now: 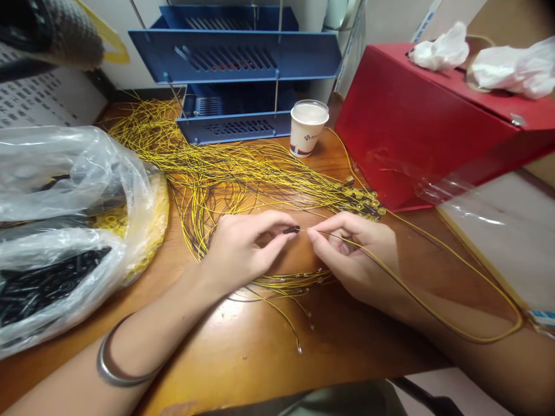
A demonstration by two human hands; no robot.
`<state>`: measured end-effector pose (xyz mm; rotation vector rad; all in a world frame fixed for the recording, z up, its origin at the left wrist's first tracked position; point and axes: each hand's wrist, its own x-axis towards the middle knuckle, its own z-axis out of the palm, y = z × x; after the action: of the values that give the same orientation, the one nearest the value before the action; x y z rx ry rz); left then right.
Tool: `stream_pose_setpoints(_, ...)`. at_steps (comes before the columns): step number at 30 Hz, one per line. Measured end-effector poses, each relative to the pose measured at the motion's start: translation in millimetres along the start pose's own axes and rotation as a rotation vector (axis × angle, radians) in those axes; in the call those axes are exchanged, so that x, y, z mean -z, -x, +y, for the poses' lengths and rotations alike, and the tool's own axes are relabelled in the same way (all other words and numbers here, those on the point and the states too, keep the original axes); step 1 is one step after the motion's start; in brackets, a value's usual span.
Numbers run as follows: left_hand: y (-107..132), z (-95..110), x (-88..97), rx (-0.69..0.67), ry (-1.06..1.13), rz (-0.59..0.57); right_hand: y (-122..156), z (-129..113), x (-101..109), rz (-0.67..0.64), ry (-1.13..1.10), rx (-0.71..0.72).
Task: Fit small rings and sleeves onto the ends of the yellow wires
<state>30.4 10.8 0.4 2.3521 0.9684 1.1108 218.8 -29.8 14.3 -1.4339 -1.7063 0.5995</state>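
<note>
My worktop (243, 346) carries one red box (403, 127) at far right, one clear plastic bag (65, 190) at left, one blue three-tier tray rack (234, 55) at the far edge and one tangle of yellow wires (208, 173) in front of it, with one paper cup (307, 128) beside. Near the middle, my left hand (247, 248) pinches one small black sleeve (291, 230) in its fingertips. My right hand (355, 254), just right of the sleeve, pinches one yellow wire (416, 301), its tip almost at the sleeve.
</note>
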Motion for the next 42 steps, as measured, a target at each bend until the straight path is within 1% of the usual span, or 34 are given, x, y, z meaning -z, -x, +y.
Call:
stream_pose_setpoints(5,0.0,0.3,-0.3,-0.02,-0.018,0.005,-0.4,-0.6,0.2,-0.016,0.007,-0.023)
stream_pose_setpoints(19,0.6,-1.4,-1.4,-0.047,-0.056,0.01,-0.5,1.8,-1.3,-0.017,0.02,0.004)
stream_pose_setpoints(26,1.9,-4.2,-2.4,-0.098,-0.045,0.01,0.0,2.0,-1.8,-0.012,0.014,0.0)
stream_pose_setpoints(35,1.1,-2.1,-1.6,-0.084,-0.053,0.015,-1.1,3.1,-2.5,-0.012,0.005,0.01)
stream_pose_setpoints(42,1.0,-0.5,-0.2,-0.084,-0.059,0.019,-1.1,3.6,-2.4,-0.024,0.029,-0.008)
